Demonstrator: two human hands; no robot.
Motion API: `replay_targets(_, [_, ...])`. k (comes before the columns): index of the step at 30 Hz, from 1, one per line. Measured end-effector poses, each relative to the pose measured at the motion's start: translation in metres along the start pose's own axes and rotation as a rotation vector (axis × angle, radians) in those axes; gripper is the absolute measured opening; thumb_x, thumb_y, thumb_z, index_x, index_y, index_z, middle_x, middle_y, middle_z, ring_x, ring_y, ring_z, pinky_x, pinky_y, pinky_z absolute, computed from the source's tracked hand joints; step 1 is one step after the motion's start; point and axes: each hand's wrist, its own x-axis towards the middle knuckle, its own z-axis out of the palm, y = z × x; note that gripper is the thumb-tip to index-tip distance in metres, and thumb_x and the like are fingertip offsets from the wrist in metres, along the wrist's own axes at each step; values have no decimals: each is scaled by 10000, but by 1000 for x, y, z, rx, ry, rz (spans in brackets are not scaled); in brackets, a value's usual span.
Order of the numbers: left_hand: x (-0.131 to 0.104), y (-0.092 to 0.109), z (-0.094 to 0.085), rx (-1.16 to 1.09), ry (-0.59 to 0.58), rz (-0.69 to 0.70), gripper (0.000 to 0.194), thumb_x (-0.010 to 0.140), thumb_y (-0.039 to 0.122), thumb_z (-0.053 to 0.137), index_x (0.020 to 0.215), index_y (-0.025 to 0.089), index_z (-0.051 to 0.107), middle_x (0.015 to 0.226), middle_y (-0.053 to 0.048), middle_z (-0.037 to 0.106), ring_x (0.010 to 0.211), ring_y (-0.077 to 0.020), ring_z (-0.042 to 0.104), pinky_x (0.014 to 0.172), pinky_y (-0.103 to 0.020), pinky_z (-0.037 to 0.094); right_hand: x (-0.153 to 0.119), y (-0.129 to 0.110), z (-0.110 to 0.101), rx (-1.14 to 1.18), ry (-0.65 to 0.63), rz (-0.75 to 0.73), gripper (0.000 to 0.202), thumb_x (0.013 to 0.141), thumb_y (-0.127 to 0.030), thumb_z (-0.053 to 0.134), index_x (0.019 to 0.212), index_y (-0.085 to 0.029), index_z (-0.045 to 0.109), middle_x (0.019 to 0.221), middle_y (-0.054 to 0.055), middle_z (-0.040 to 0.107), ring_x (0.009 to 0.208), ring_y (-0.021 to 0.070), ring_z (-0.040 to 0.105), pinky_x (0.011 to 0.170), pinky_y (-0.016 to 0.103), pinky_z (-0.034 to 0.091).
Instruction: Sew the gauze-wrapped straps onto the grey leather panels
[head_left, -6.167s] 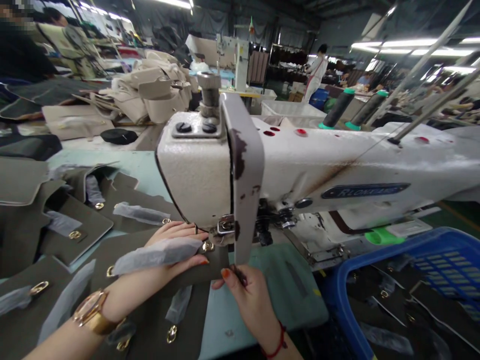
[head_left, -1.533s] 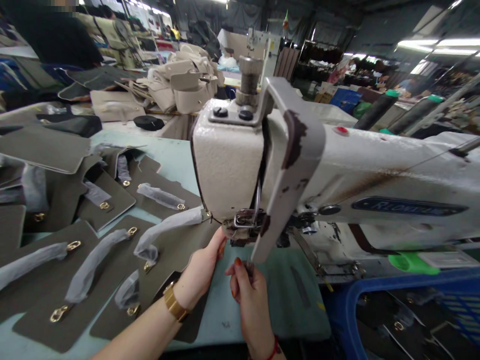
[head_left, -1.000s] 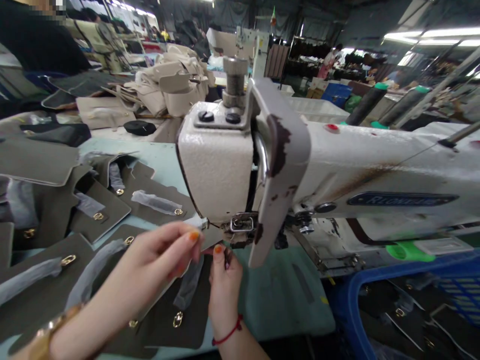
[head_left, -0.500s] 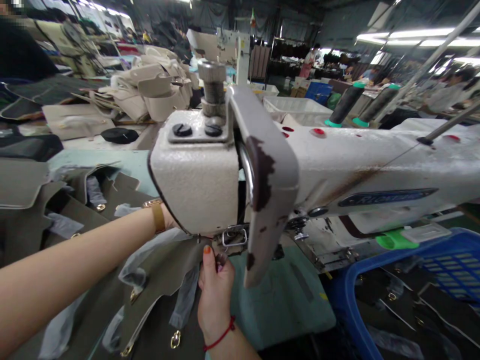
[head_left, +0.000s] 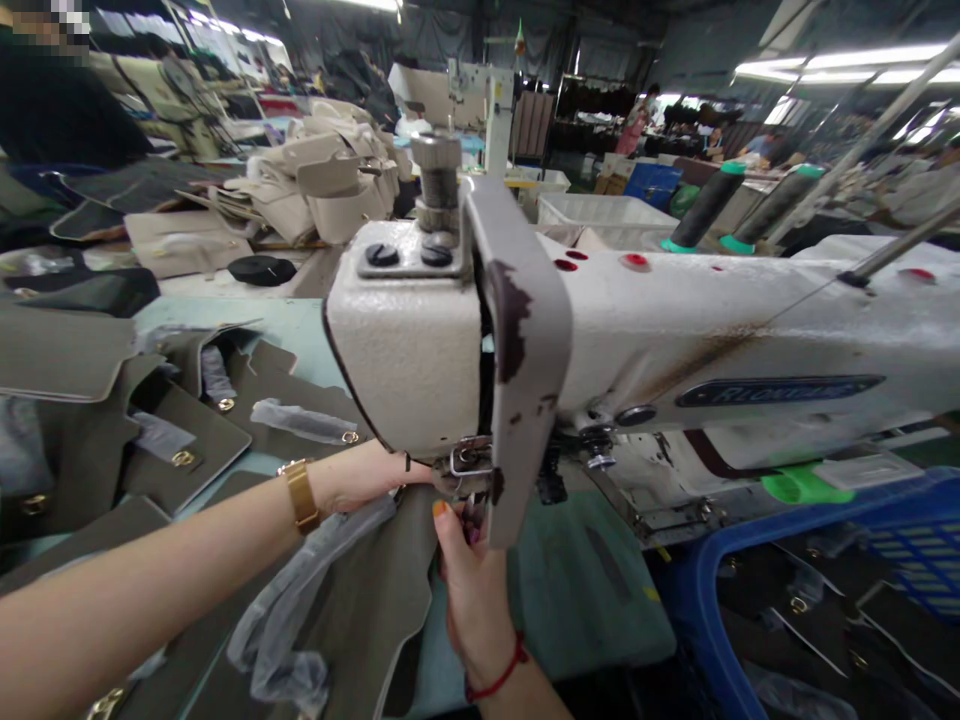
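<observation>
A white sewing machine head (head_left: 409, 350) stands over a dark grey-brown leather piece (head_left: 375, 590) with a plastic-wrapped strap (head_left: 277, 610) on it. My left hand (head_left: 375, 475), with a gold watch at the wrist, reaches under the machine head beside the leather's upper end; its fingertips are hidden. Just below the needle area is my right hand (head_left: 472, 575), thumb up and fingers curled round a small purple-and-metal tool (head_left: 472, 525) that is mostly hidden, near the leather's right edge.
More grey-brown pieces (head_left: 90, 440) with wrapped straps and gold clasps lie at the left. A blue basket (head_left: 701, 590) of similar pieces is at the lower right. Beige leather parts (head_left: 322, 170) are piled behind. A person in dark clothing (head_left: 64, 100) is at the upper left.
Both hands have moved right, my left hand coming further into view at the machine. The leather piece has shifted and turned under them. The camera view has shifted slightly.
</observation>
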Motion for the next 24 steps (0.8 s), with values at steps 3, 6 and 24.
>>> replay_targets(3, [-6, -19, -1, 4, -157, -70, 101, 561, 139, 759, 550, 161, 661, 512, 8, 661, 768, -240, 648, 727, -342, 502, 4, -16, -18, -46, -83, 66, 292, 771, -410, 618, 652, -147, 574, 655, 10, 556, 584, 110, 474, 512, 200, 361])
replay_targets(6, [-10, -39, -1, -40, -145, -110, 87, 628, 217, 752, 677, 160, 707, 644, -24, 718, 794, -240, 658, 722, -331, 507, 10, -32, -33, -129, -163, 71, 259, 754, -384, 641, 683, -137, 614, 680, 17, 587, 619, 119, 506, 528, 196, 365])
replay_targets(24, [-49, -109, -31, 666, 59, 365, 482, 869, 295, 526, 1344, 228, 484, 1436, -80, 459, 1318, -286, 410, 1111, -438, 300, 5, -65, -72, -387, -429, 81, 89, 750, -238, 628, 727, -154, 607, 657, -27, 510, 617, 105, 428, 559, 186, 341])
